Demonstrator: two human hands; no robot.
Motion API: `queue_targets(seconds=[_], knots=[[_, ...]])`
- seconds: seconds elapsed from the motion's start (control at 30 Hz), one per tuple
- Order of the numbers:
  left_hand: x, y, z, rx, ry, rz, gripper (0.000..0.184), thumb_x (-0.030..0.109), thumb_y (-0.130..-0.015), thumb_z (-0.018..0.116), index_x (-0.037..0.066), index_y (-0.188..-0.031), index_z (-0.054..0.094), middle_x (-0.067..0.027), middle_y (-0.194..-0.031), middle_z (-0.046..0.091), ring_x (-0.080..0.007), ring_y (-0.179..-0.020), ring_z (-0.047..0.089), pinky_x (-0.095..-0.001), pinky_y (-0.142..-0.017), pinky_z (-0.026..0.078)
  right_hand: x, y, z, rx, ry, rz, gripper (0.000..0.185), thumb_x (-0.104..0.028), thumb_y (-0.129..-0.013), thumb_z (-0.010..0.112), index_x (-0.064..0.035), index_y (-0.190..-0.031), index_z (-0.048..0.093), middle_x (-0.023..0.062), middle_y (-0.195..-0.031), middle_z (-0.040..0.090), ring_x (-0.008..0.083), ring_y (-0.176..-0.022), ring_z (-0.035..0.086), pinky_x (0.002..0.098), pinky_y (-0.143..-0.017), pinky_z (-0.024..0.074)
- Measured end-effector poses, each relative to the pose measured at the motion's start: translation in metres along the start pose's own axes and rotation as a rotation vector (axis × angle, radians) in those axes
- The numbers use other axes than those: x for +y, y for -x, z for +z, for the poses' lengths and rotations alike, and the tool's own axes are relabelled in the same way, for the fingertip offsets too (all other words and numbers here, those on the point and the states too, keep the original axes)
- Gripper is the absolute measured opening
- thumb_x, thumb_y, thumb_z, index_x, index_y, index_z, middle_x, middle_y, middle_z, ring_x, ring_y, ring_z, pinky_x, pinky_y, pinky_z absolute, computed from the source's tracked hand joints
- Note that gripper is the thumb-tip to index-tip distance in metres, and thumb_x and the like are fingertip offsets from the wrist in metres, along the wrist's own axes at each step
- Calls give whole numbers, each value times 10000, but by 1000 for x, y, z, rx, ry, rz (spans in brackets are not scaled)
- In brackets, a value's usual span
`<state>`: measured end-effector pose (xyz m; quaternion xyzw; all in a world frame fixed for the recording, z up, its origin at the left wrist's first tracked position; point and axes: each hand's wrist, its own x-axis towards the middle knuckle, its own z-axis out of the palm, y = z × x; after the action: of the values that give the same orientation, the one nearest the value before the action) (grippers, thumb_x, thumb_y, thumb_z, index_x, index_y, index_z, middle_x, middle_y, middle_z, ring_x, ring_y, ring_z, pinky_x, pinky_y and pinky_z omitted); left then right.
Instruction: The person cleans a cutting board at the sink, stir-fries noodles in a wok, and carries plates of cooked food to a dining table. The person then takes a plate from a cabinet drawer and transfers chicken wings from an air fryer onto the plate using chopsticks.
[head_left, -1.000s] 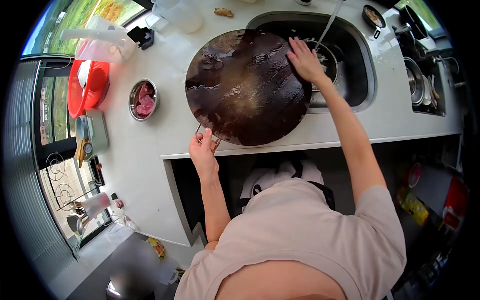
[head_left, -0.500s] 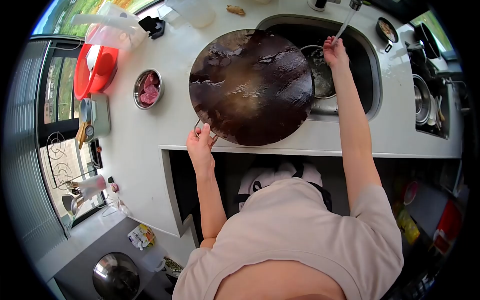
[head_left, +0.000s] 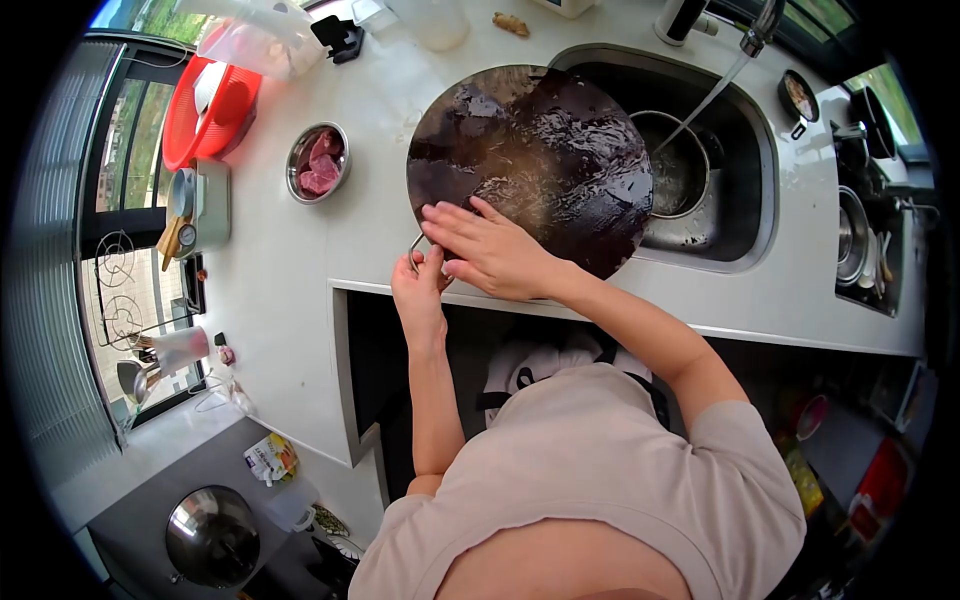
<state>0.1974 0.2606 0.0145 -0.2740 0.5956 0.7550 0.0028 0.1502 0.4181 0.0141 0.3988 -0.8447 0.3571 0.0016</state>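
Observation:
A large round dark board [head_left: 540, 160], wet and shiny, lies on the counter and overlaps the left edge of the sink [head_left: 760, 190]. My left hand [head_left: 419, 285] grips the metal handle [head_left: 417, 250] at its near left edge. Flat on the board's lower left part is my right hand [head_left: 495, 250], fingers extended, close beside my left hand. Water runs from the faucet [head_left: 757, 38] into a metal pot [head_left: 672, 180] standing in the sink.
On the counter [head_left: 270, 290], a steel bowl of raw meat [head_left: 318, 165] is left of the board. Farther left are a red basket [head_left: 215, 115] and a kitchen scale [head_left: 207, 205]. A small black pan [head_left: 798, 97] lies right of the sink; ginger [head_left: 511, 24] is behind the board.
My right hand has gone from the board's right side to the water stream, then back to the board's lower left. My left hand keeps the handle. The view has shifted slightly.

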Motion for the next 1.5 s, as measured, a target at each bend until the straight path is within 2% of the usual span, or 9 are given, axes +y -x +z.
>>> queue_targets(seconds=[0.33,0.47,0.53,0.67,0.83,0.97,1.13,1.23,1.5], knots=[[7,6,11,60,-19,24,205,117,-876,649,120,-832,449,59,-659,433,-33,-515,329,-200,-552,375,186,-21,-52,282,374,510,587,-429,-946,360,-61,-1403,336,116,-1476,322,258,-1379,269,469,-1113,207],[5,8,11,46,4,41,205,127,-871,660,121,-827,460,65,-643,422,-32,-512,327,-204,-555,376,244,45,-94,264,196,1383,562,-431,-916,376,-24,-1279,511,184,-1362,450,327,-1282,407,512,-1048,300],[4,5,9,57,-25,42,204,121,-880,648,109,-849,447,68,-632,402,-17,-508,313,-218,-592,419,314,121,-85,569,165,1128,467,-338,-873,497,-12,-1199,576,237,-1153,600,379,-1094,568,375,-966,425],[-2,1,3,31,-43,16,202,131,-890,636,106,-856,439,72,-630,384,-13,-507,292,-219,-608,424,313,151,-108,968,-891,1224,228,-270,-890,625,-46,-899,663,24,-687,586,133,-629,570,239,-545,468],[-1,1,4,60,-66,22,217,149,-887,642,112,-816,440,75,-610,352,-25,-507,267,-219,-582,386,327,141,-115,1343,-1663,846,272,-207,-989,444,54,-960,516,200,-998,576,255,-822,598,317,-673,550],[-2,0,4,52,-62,28,227,147,-883,647,115,-811,435,72,-616,360,-28,-511,275,-220,-568,372,238,114,-111,1331,-1644,713,365,-203,-1003,355,123,-973,516,347,-1179,513,425,-1159,506,470,-995,453],[-2,-1,1,51,-64,24,244,144,-874,659,120,-807,426,63,-633,388,-31,-519,295,-192,-549,345,90,63,-82,901,-1237,899,366,-172,-967,454,26,-1272,499,140,-1309,514,205,-1253,460,316,-1077,318],[1,1,3,36,-60,27,238,137,-872,663,119,-815,432,59,-641,405,-31,-519,312,-179,-543,347,26,49,-31,536,-398,568,446,-194,-967,439,18,-1358,407,170,-1440,376,275,-1357,323,335,-1122,221],[7,4,9,43,-42,35,199,132,-873,660,115,-826,468,72,-622,396,-33,-501,334,-211,-580,427,-11,26,11,173,150,254,591,-393,-946,422,-49,-1416,326,104,-1492,300,236,-1388,258,402,-1132,176]])
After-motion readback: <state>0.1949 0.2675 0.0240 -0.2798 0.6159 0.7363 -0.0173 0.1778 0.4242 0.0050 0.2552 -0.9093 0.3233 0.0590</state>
